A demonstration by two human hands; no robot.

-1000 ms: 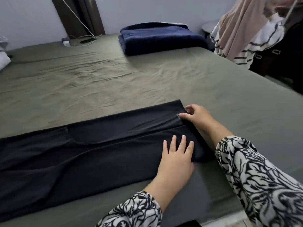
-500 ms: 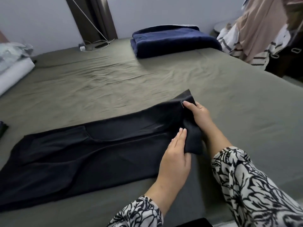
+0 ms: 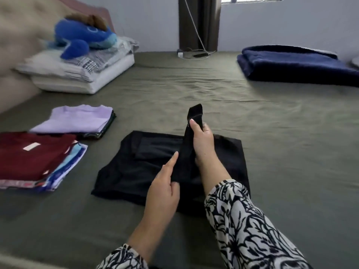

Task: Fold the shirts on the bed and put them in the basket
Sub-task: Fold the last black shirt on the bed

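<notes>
At the far left I see a stack of folded shirts with a dark red shirt [image 3: 29, 154] on top, lying on the bed [image 3: 194, 90]. Just behind it there is a second stack with a lilac shirt [image 3: 75, 119] on top. Further back, by the headboard, a blue plush toy [image 3: 83, 38] rests on white pillows [image 3: 81, 74]. In the middle of the bed lies the black shirt [image 3: 139, 167], half folded, with one end lifted up. My left hand [image 3: 164, 189] holds the lower part of this lifted end; the thumb is curled on the cloth and the forefinger is stretched along it. My right hand [image 3: 202, 140] has its grip closed on the upper part, thumb in front and fingers behind, so a strip of cloth stands above it. Both sleeves have a black and white pattern. At the far right a folded navy blanket [image 3: 297, 63] lies near the wall. I cannot see the basket.
</notes>
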